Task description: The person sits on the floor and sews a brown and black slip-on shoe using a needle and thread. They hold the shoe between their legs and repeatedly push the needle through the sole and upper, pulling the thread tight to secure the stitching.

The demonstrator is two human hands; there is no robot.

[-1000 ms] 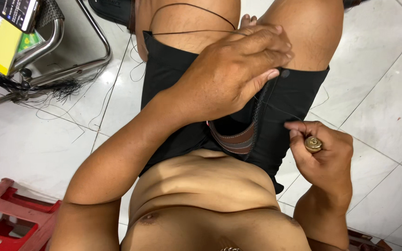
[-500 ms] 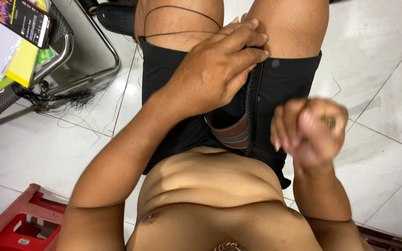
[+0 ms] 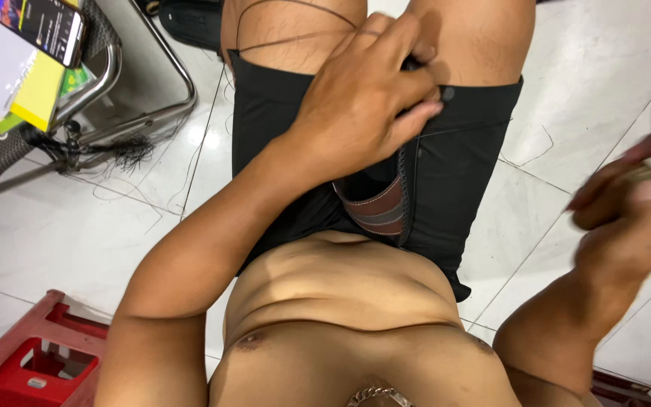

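My left hand (image 3: 363,98) presses down on a black cloth (image 3: 461,173) that lies over my lap, its fingers pinching a fold near a seam. A thin dark thread (image 3: 476,128) runs from that spot toward the right. My right hand (image 3: 634,211) is blurred at the right edge, well away from the cloth. Its fingers are closed around a small brass-coloured object that I can barely make out. A brown striped waistband (image 3: 378,211) shows under the cloth.
A metal chair frame (image 3: 152,113) stands at the upper left. On it are a phone (image 3: 43,26), a yellow pad (image 3: 39,94) and papers. A red plastic stool (image 3: 24,362) is at the lower left. Loose threads lie on the white tile floor (image 3: 62,234).
My right hand has swung from beside the cloth out to the right and up, drawing the thread along. My left hand stays on the cloth.
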